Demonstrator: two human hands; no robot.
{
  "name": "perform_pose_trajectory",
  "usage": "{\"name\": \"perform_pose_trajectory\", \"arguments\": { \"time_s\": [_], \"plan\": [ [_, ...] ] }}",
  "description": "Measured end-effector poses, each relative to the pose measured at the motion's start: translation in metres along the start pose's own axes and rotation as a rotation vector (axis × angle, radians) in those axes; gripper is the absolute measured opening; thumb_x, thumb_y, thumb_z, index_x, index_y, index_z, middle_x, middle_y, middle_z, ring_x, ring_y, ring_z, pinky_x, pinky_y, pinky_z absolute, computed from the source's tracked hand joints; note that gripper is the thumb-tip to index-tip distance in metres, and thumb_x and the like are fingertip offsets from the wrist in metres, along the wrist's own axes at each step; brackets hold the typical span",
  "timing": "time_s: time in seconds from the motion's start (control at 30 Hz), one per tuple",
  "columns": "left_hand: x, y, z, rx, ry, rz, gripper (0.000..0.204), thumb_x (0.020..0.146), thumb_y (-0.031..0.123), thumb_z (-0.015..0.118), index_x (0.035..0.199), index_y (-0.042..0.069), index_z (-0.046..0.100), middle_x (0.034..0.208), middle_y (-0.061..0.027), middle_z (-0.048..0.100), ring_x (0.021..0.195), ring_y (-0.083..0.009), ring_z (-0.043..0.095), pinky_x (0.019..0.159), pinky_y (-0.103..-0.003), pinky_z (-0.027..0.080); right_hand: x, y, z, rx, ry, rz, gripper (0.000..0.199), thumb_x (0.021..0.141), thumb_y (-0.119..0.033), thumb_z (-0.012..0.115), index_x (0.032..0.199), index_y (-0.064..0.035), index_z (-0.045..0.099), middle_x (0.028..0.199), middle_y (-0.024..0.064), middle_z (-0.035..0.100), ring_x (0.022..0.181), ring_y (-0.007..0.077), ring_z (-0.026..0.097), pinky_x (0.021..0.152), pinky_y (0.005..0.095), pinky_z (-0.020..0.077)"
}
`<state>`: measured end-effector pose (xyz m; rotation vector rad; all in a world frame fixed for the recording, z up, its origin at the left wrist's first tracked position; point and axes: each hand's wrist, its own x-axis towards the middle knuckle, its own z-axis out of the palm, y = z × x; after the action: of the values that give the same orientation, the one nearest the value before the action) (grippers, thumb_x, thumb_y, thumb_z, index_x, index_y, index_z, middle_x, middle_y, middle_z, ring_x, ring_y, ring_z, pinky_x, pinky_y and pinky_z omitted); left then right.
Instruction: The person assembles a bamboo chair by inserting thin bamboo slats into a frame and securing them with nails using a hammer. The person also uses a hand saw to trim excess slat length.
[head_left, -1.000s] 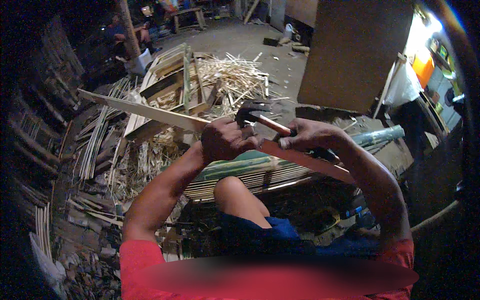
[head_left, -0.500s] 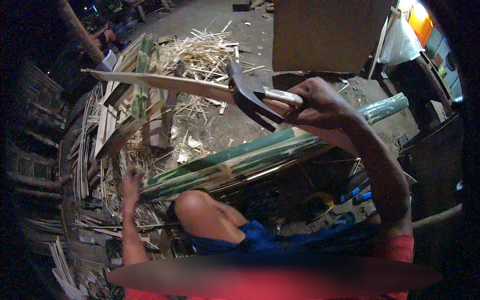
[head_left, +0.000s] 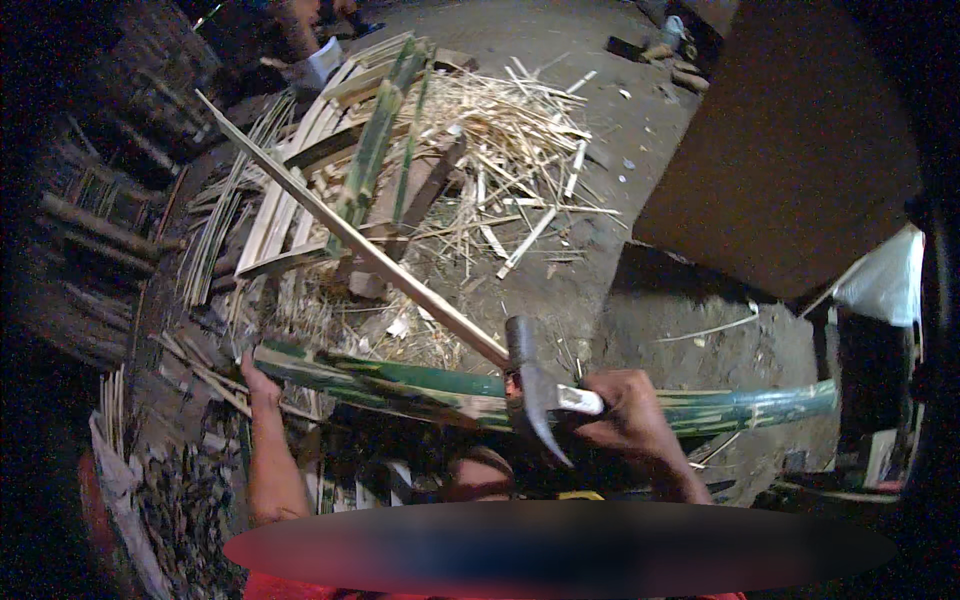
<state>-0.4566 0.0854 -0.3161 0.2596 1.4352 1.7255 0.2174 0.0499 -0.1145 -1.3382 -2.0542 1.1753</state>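
Note:
A claw hammer [head_left: 535, 385] with a dark metal head and a pale handle is gripped in my right hand [head_left: 635, 420], over the middle of a green bamboo pole [head_left: 440, 378]. The pole runs left to right in front of me, with pale scraped or split streaks along it. A long pale bamboo strip [head_left: 350, 235] slants from the upper left to the hammer head; whether my right hand also holds its near end is hidden. My left hand [head_left: 262, 382] is closed at the pole's left end, its fingers partly hidden and blurred.
A wooden rack [head_left: 385, 155] with bamboo lengths stands ahead to the left. Beside it lies a heap of pale strips and shavings [head_left: 510, 140]. A large brown panel [head_left: 790, 150] and a white plastic bag [head_left: 885, 280] are at the right. Another person's leg [head_left: 300, 30] shows at the far left.
My right hand has lowered the hammer toward the pole, and the long strip now slants more steeply. The view has shifted, so the rack and heap appear farther right. My left hand stays by the pole's end.

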Motion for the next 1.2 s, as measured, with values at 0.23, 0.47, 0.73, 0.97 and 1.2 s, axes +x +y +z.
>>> {"name": "perform_pose_trajectory", "arguments": {
  "time_s": [0.23,0.47,0.73,0.97,1.2],
  "plan": [
    [-0.137,0.184,0.231,0.116,-0.096,0.059,0.043,0.102,0.042,0.049,0.122,0.008,0.064,0.12,-0.0104,0.067,0.106,-0.0305,0.064,0.095,-0.047,0.049,0.022,-0.199,-0.092,0.002,-0.004,0.013,0.04,0.064,-0.019,0.081,0.1,-0.0043,0.067,0.084,0.018,0.066,0.083,0.0401,0.066,0.072,0.0403,0.0515],
    [-0.19,0.26,0.389,0.979,-0.887,0.928,0.032,0.105,0.021,0.046,0.123,-0.001,0.062,0.13,-0.0212,0.06,0.122,-0.0387,0.057,0.107,-0.045,0.043,-0.052,-0.396,-0.278,-0.083,0.37,0.146,0.023,0.07,-0.023,0.077,0.086,-0.0077,0.071,0.075,0.0112,0.067,0.071,0.0225,0.068,0.067,0.0342,0.0522],
    [-0.297,0.311,0.54,0.971,-1.045,1.558,0.042,0.099,0.018,0.055,0.135,-0.003,0.052,0.136,-0.0295,0.053,0.125,-0.0474,0.052,0.109,-0.05,0.041,-0.179,-0.482,-0.342,-0.573,0.909,0.25,0.021,0.071,-0.012,0.078,0.084,0.0002,0.068,0.072,0.0155,0.066,0.064,0.0276,0.067,0.062,0.0393,0.0505],
    [-0.52,0.463,0.714,0.921,-1.262,1.229,0.037,0.101,0.034,0.051,0.109,-0.001,0.058,0.098,-0.0222,0.062,0.092,-0.0319,0.062,0.084,-0.045,0.049,-0.34,-0.507,-0.422,-0.627,1.156,0.173,0.026,0.078,-0.028,0.071,0.074,-0.0058,0.059,0.064,0.0117,0.054,0.056,0.0299,0.055,0.055,0.042,0.0434],
    [-0.663,0.512,0.755,1.123,-1.113,1.032,0.048,0.104,0.043,0.046,0.108,-0.002,0.06,0.091,-0.0188,0.065,0.081,-0.0263,0.061,0.078,-0.043,0.048,-0.444,-0.504,-0.461,-0.579,1.165,-0.088,0.021,0.079,-0.024,0.065,0.073,-0.0056,0.056,0.062,0.0125,0.049,0.056,0.0312,0.051,0.054,0.0419,0.0411]
  ]
}}
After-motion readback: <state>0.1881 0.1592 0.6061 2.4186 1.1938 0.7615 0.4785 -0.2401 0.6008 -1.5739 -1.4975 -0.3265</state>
